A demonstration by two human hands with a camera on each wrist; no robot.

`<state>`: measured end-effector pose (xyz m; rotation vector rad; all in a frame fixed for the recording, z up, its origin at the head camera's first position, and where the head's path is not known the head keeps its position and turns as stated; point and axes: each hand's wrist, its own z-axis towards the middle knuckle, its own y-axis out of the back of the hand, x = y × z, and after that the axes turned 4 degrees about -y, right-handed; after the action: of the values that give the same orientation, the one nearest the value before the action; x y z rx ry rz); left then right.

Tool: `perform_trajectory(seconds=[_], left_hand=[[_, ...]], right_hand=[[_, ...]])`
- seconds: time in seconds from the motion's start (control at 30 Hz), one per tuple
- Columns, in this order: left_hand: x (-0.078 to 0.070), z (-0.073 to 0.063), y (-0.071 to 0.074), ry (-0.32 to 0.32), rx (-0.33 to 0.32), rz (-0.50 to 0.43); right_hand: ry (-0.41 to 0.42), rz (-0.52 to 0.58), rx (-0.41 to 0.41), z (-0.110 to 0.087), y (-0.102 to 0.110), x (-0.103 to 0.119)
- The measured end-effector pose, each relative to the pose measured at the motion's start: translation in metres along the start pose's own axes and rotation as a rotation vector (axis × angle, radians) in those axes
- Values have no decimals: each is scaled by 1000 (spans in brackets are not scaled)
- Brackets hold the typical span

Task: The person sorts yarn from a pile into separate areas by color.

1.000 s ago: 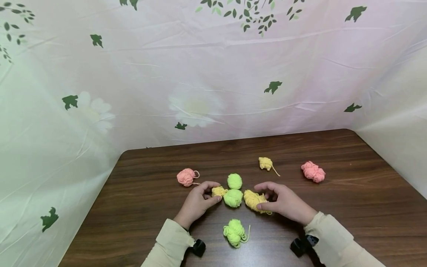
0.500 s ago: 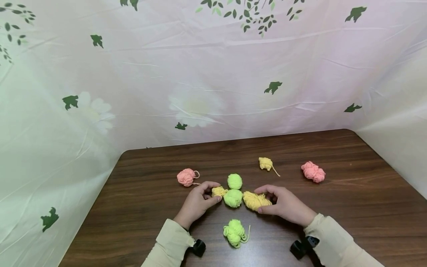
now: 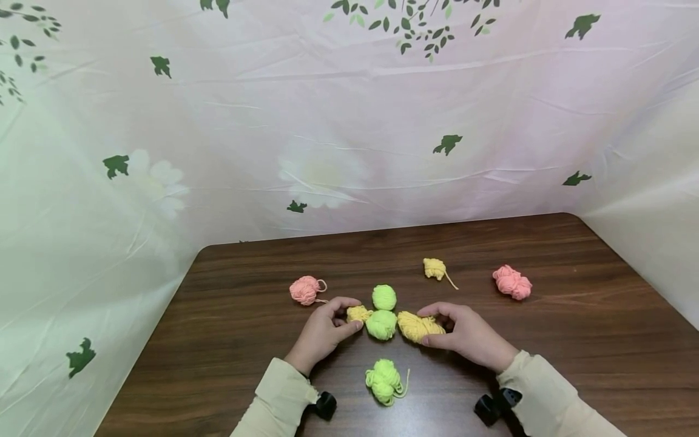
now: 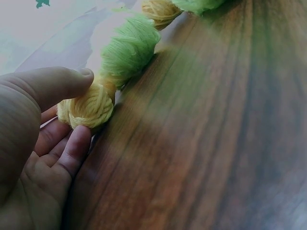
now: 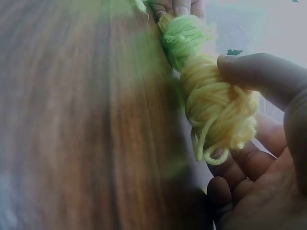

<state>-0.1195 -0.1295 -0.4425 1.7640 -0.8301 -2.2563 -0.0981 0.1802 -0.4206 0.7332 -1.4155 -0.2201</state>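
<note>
My left hand holds a small yellow yarn ball between thumb and fingers; in the left wrist view that yellow ball lies against a green one. On the other side my right hand grips a larger, oblong yellow yarn ball, its loose loops showing in the right wrist view. Between the two yellow balls sits a light green yarn ball. Directly behind it, another green yarn ball stands close up against it. Some fingers of both hands are hidden behind the yarn in the head view.
Nearer the body lies a green yarn ball with a loose tail. A pink yarn ball is at back left, a second pink yarn ball at right. A small yellow yarn ball lies farther back on the dark wooden table.
My right hand has turned the larger yellow ball and brought it slightly left, closer to the middle green ball. The left hand has kept its place.
</note>
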Motion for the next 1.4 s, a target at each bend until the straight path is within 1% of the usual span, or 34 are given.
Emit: perform_trajectory(seconds=[0.3, 0.53, 0.7, 0.9, 1.27, 1.4], left_hand=[[0, 0, 1, -1, -2, 0], [0, 0, 1, -6, -3, 8], [0, 0, 1, -9, -1, 7], [0, 0, 1, -7, 1, 5], [-1, 1, 1, -5, 2, 7], [0, 1, 1, -2, 1, 9]], right_hand=[[-1, -19, -32, 2, 0, 3], [5, -54, -93, 6, 3, 6], [-3, -64, -139, 13, 4, 5], [-9, -41, -189, 21, 5, 2], [-10, -27, -229, 36, 13, -1], [-36, -44, -241, 43, 16, -2]])
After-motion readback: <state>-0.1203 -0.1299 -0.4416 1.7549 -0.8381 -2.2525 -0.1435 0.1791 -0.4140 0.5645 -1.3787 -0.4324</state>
